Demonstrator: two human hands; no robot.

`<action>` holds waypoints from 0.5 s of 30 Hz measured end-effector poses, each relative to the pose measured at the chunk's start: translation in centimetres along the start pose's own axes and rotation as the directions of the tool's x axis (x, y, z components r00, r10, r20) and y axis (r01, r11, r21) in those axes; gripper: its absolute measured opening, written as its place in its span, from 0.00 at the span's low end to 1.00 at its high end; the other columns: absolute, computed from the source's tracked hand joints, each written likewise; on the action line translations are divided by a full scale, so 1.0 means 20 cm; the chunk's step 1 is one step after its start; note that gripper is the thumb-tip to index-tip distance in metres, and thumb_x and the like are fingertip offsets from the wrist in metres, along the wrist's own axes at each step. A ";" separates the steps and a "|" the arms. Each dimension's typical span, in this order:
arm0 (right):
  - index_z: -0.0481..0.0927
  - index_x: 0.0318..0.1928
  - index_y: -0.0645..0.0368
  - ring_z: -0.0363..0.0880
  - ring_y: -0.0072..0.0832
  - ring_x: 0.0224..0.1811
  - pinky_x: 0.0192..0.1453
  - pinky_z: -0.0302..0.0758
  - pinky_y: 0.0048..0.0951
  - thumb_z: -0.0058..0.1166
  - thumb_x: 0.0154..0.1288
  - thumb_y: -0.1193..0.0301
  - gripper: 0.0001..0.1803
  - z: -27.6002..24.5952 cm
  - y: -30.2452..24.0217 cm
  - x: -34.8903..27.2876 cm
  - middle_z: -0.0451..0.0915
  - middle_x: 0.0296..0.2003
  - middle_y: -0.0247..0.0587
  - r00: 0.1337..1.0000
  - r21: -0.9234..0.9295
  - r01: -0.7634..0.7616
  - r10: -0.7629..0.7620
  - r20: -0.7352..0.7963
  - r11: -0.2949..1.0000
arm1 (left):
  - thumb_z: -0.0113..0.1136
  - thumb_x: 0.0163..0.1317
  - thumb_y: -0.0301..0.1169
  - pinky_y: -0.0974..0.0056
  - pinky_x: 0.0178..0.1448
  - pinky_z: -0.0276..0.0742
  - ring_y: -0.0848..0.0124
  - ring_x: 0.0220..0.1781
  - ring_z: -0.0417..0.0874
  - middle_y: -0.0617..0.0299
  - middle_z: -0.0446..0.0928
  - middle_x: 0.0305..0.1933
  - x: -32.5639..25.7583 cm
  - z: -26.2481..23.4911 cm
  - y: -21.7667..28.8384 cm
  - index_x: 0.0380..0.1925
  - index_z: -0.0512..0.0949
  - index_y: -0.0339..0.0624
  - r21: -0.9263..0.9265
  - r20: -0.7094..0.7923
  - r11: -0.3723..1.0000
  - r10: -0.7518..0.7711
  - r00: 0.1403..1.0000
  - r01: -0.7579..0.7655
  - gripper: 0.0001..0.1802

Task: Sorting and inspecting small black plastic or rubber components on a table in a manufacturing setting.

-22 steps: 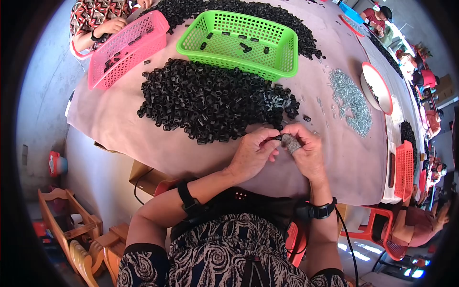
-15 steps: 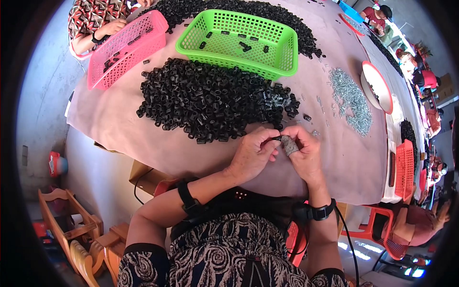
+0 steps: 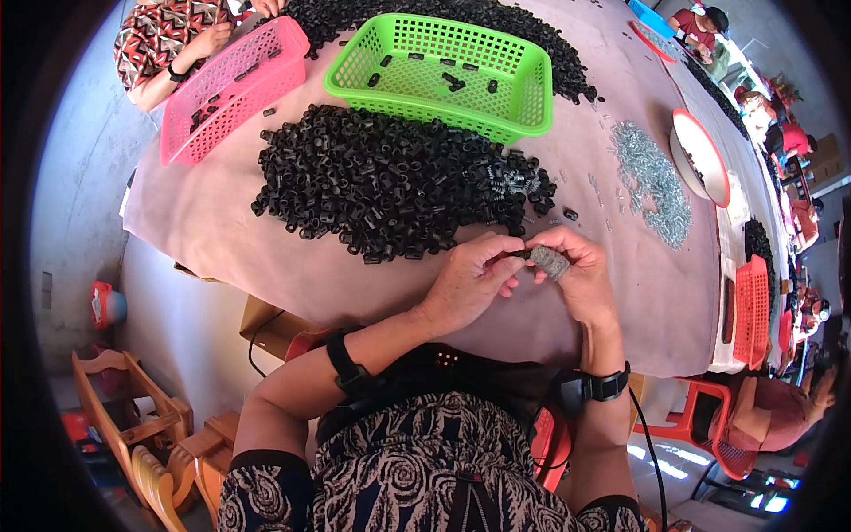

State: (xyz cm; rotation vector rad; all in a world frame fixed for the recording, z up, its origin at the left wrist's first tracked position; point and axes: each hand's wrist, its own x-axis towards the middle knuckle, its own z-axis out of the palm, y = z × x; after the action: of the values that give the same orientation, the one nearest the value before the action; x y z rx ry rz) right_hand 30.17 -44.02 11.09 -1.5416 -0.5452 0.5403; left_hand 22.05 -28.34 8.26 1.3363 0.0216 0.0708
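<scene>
My left hand (image 3: 470,279) pinches a small black plastic part (image 3: 521,254) at its fingertips. My right hand (image 3: 576,270) meets it there and holds a clump of small silvery metal pieces (image 3: 551,263) against the thumb. Both hands hover just above the pinkish table cover (image 3: 266,257), right at the near edge of a big pile of black plastic rings (image 3: 390,182).
A green basket (image 3: 443,71) with a few black parts stands behind the pile. A pink basket (image 3: 226,89) sits far left, where another person's hand works. Loose silver screws (image 3: 656,186), a red-rimmed white bowl (image 3: 700,155) and an orange tray (image 3: 752,310) lie right.
Both hands have stayed together at the same spot. The fingers have shifted slightly around the black part and the metal pieces.
</scene>
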 end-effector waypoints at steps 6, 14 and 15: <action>0.75 0.37 0.61 0.74 0.16 0.25 0.24 0.73 0.19 0.57 0.58 0.77 0.06 -0.04 -0.03 0.01 0.76 0.26 0.33 0.969 0.291 -0.238 0.206 0.136 0.927 | 0.53 0.65 0.26 0.73 0.38 0.76 0.80 0.31 0.76 0.65 0.74 0.35 0.01 -0.04 0.00 0.45 0.75 0.34 -0.071 0.129 0.997 -0.013 0.992 0.022 0.11; 0.73 0.41 0.60 0.71 0.18 0.21 0.17 0.67 0.20 0.60 0.57 0.65 0.15 0.02 -0.02 -0.03 0.72 0.22 0.30 0.935 0.484 -0.353 0.281 0.216 0.801 | 0.54 0.63 0.25 0.69 0.56 0.66 0.75 0.51 0.68 0.64 0.65 0.48 0.00 -0.03 0.06 0.45 0.76 0.37 0.119 0.135 0.974 0.176 0.975 -0.193 0.11; 0.73 0.41 0.60 0.68 0.18 0.19 0.16 0.63 0.19 0.59 0.58 0.63 0.16 0.03 -0.02 -0.04 0.71 0.21 0.29 0.927 0.477 -0.375 0.329 0.180 0.795 | 0.54 0.63 0.25 0.69 0.58 0.64 0.75 0.53 0.66 0.63 0.63 0.50 0.00 -0.03 0.05 0.45 0.76 0.37 0.096 0.121 0.974 0.195 0.973 -0.207 0.11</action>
State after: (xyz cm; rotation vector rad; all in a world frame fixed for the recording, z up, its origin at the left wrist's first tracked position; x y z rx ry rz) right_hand 29.16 -43.94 11.56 -1.1126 -0.1482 0.9628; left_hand 21.93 -27.43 9.17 1.4459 -0.2075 0.1685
